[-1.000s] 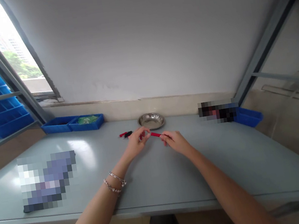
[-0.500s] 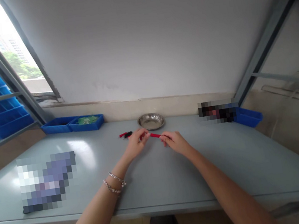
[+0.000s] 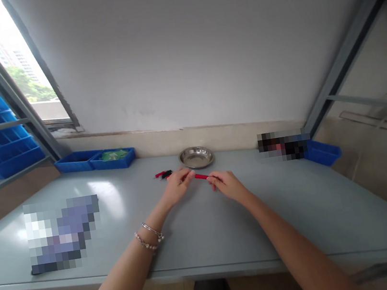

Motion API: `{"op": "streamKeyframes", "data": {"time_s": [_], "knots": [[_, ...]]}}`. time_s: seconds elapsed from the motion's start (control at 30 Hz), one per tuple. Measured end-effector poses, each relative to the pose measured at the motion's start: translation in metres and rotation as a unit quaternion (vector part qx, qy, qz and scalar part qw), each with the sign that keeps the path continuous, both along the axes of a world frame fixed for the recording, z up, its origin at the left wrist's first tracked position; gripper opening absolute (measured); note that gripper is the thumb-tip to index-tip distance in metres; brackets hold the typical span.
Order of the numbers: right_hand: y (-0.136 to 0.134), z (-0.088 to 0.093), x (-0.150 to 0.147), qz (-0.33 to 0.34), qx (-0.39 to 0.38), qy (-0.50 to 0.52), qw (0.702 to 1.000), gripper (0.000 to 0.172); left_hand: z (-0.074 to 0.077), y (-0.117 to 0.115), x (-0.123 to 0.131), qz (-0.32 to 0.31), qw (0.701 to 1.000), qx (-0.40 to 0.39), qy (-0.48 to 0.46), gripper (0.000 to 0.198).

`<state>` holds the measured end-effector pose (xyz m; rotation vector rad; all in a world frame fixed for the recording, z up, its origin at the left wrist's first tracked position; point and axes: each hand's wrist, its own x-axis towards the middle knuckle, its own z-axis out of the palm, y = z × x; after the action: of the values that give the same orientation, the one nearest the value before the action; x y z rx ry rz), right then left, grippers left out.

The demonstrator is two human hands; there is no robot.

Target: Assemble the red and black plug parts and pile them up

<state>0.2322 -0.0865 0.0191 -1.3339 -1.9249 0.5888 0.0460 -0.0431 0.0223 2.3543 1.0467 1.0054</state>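
Note:
A slim red pen (image 3: pixel 201 176) is held level between my two hands above the table. My left hand (image 3: pixel 179 183) is closed on its left end, thumb and fingers pinching it. At the other end my right hand (image 3: pixel 224 182) grips the pen between thumb and curled fingers. Just left of my left hand lie small red and black pen-like pieces (image 3: pixel 163 174), partly covered by that hand. Behind my hands stands a shallow round metal dish (image 3: pixel 196 157), and I cannot make out anything in it.
Two blue trays (image 3: pixel 113 161) stand at the back left, one with green-wrapped contents. A blurred purple-blue item (image 3: pixel 68 229) lies at front left. At the back right are a blurred dark item (image 3: pixel 281 145) and a blue bin (image 3: pixel 322 151). Metal posts flank the table (image 3: pixel 211 239).
My left thumb and fingers have shifted slightly and now lie closer along the pen's left end. The right hand keeps the same grip.

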Motion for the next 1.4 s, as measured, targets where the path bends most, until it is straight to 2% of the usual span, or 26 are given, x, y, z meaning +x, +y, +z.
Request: {"op": "streamKeyframes", "data": {"time_s": [0.27, 0.43, 0.63, 0.87, 1.07, 1.27, 1.4], "knots": [[0.002, -0.0037, 0.0028, -0.001, -0.002, 0.01, 1.0, 0.028, 0.0002, -0.0004, 0.0, -0.013, 1.0, 0.005, -0.028, 0.023], [0.0016, -0.0023, 0.0022, -0.004, 0.002, 0.004, 1.0, 0.029, -0.001, 0.0004, -0.0004, -0.008, 1.0, 0.006, -0.022, 0.025], [0.0002, 0.0001, 0.0005, 0.003, 0.006, 0.003, 1.0, 0.028, 0.0003, -0.0001, -0.0004, 0.008, 1.0, 0.009, 0.006, 0.04], [0.0013, -0.002, 0.0016, 0.0, 0.004, 0.005, 1.0, 0.028, -0.0014, 0.0009, -0.0009, -0.009, 1.0, 0.02, -0.012, 0.025], [0.0021, -0.0026, 0.0029, 0.005, -0.002, 0.015, 1.0, 0.027, -0.0019, 0.0013, -0.001, 0.004, 0.999, 0.029, -0.028, 0.025], [0.0007, -0.0006, 0.0011, 0.001, 0.005, 0.003, 1.0, 0.026, -0.0005, -0.0014, 0.002, 0.01, 0.999, -0.038, 0.016, 0.04], [0.0012, -0.0009, 0.0008, -0.003, 0.003, -0.007, 1.0, 0.026, -0.0003, -0.0024, 0.0031, 0.002, 0.999, -0.047, 0.012, 0.038]]}}
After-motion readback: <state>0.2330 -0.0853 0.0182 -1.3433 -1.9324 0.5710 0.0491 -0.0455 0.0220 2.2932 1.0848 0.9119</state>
